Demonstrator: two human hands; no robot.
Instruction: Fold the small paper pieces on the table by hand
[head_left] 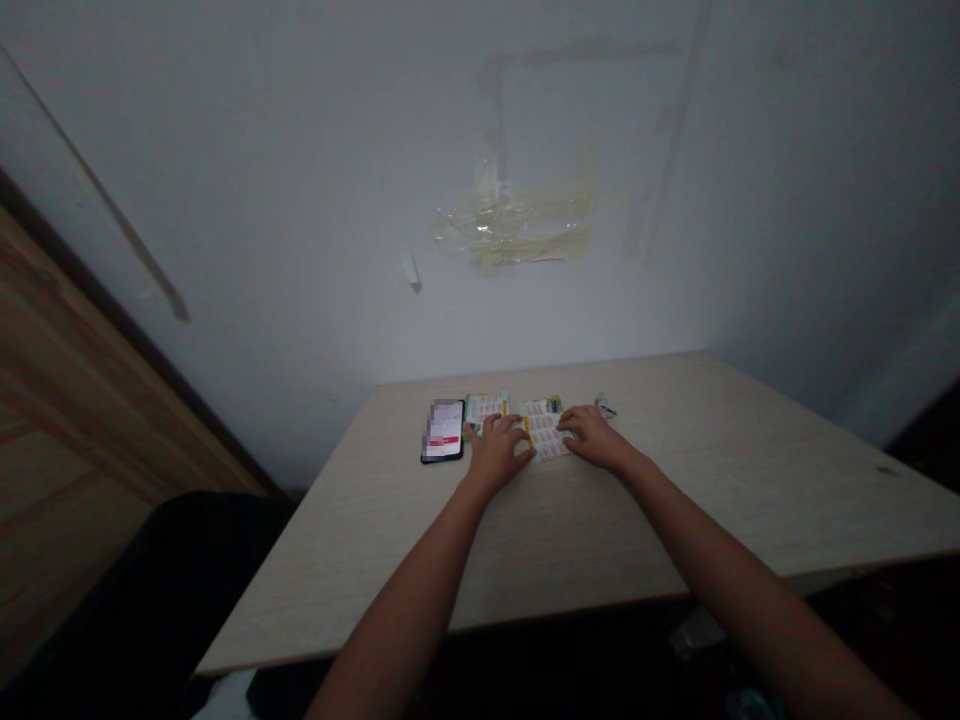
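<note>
Landmark: phone (pixel 450 425), lying screen-up on the table (pixel 360 530). Printed paper lies just right of the phone, in two panels: left panel (pixel 486 403) right beside the phone, right panel (pixel 541 435) a bit farther right of it. Can't tell if it's one folded sheet or two pieces; the left hand covers the middle.

Left hand (pixel 499 455) is right of the phone, over the left panel's near part, fingers spread apart, thumb out toward the right panel. Right hand (pixel 595 438) is farther right of the phone, at the right panel's outer edge, fingers bent; can't tell if they pinch the edge or only rest on it. A small crumpled-looking item (pixel 602 402) sits beyond the right hand, on the side away from the phone; too small to identify.

Handling well: light, even fingertip pressure, paper flat, outer edge steadied by the right hand. Thin paper probably creases or slides if pushed hard. Left fingertips best stay clear of the phone; a sideways nudge could shift it.
</note>
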